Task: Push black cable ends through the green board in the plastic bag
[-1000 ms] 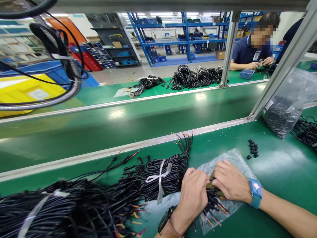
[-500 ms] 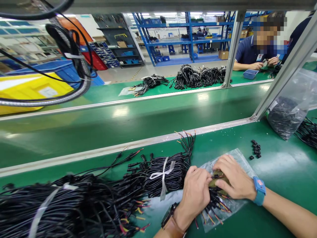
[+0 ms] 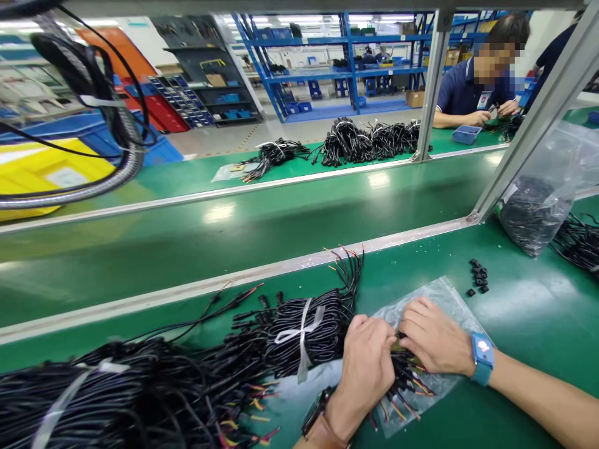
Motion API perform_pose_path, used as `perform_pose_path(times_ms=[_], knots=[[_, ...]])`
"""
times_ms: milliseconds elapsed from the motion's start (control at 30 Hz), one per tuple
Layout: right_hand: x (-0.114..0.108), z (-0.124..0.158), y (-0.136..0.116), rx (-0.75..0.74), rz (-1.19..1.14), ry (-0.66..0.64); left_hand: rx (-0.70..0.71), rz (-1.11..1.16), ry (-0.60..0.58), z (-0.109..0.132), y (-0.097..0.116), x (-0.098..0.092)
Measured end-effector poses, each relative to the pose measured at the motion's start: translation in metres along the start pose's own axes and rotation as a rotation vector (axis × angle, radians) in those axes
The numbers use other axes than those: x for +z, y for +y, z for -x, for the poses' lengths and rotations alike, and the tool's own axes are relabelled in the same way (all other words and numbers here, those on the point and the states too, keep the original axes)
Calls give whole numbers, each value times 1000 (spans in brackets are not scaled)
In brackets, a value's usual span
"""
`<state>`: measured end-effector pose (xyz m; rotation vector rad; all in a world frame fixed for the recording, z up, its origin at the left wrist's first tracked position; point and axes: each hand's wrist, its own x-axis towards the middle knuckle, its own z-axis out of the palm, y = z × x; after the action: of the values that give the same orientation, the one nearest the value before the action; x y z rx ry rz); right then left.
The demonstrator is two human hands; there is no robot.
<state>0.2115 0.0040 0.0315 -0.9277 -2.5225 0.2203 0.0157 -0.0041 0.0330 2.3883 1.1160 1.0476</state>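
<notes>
While a small dark piece (image 3: 401, 335) sits between the fingertips of both hands, mostly hidden by them, the step in hand looks like close finger work on it. The left hand (image 3: 368, 357) appears to pinch it between thumb and fingers; the right hand (image 3: 436, 338) curls in at its other side, and I cannot tell whether it grips or merely touches. As I judge it, the next move calls for a steady left pinch and fine right-hand pressure. Just below, black leads (image 3: 403, 375) with red, yellow and orange tips fan over a clear plastic bag (image 3: 442, 292). Beyond the right hand, small black blocks (image 3: 479, 282) lie grouped on the green bench (image 3: 528, 318); beside the left hand rests a tied cable bundle (image 3: 322, 346).
</notes>
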Motion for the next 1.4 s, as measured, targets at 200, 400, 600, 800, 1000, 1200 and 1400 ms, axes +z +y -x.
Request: perform_pose_path(times_ms=[200,400,600,800,1000,1200,1400], knots=[[3,-2,-2,-11,19,-14,-12,-32,-34,0,1,2],[2,-4,-3,1,11,-20,-2,-43,-56,1,1,3],[5,-5,-8,71,-63,-25,27,-61,-55,2,-1,5],[-8,-6,-9,141,-171,-28,10,-30,-54,0,-1,3],[-17,0,0,96,-155,24,-1,-15,-51,-3,-2,-2],[-16,2,4,65,-99,26,21,20,-70,-2,-7,-7],[-15,1,3,69,-94,21,-9,21,-90,-2,-6,-8]])
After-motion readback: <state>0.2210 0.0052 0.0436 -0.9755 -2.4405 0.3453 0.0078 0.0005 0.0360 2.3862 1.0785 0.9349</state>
